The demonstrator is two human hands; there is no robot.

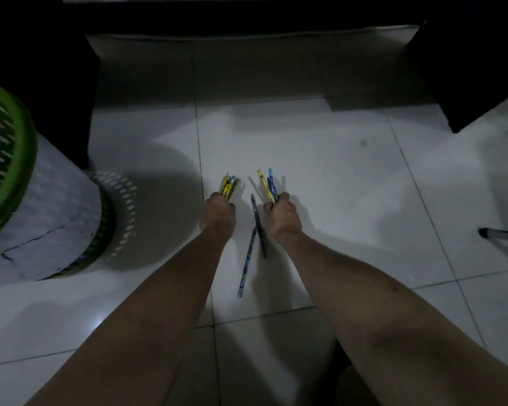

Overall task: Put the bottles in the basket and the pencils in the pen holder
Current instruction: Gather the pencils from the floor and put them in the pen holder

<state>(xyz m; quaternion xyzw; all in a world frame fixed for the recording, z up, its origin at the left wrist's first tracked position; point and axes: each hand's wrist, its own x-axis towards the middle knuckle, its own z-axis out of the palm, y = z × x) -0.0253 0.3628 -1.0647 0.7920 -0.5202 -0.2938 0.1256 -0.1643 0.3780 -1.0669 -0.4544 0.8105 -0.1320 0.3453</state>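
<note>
Your left hand [220, 213] is closed around a bundle of pencils [228, 186], mostly yellow with some blue, whose ends fan out beyond the fist. Your right hand [281, 215] is closed around a second bundle [269, 184], with a yellow and a blue pencil standing clear of the rest. Both fists are low over the tiled floor [320, 159], near its middle.

Two loose pencils remain on the floor between your wrists. The dark pencil [258, 227] lies just beside your right hand; whether it touches the hand cannot be told. The blue pencil [247, 263] lies nearer to you, and the two cross or meet near its far end.

Handling properties, as judged:
- Pencils are light, stiff and smooth. A bundle will slide lengthwise if the fingers relax.
- Points are brittle. Do not drop them tip first.
- On smooth tile a loose pencil will roll. Pinch it near its middle, from above.

With both hands full, taking up another pencil risks spilling the bundle. Consider unloading one hand first.

The green basket [18, 159] stands at the left edge of the floor. No pen holder and no bottles can be made out in this dim view.
</note>
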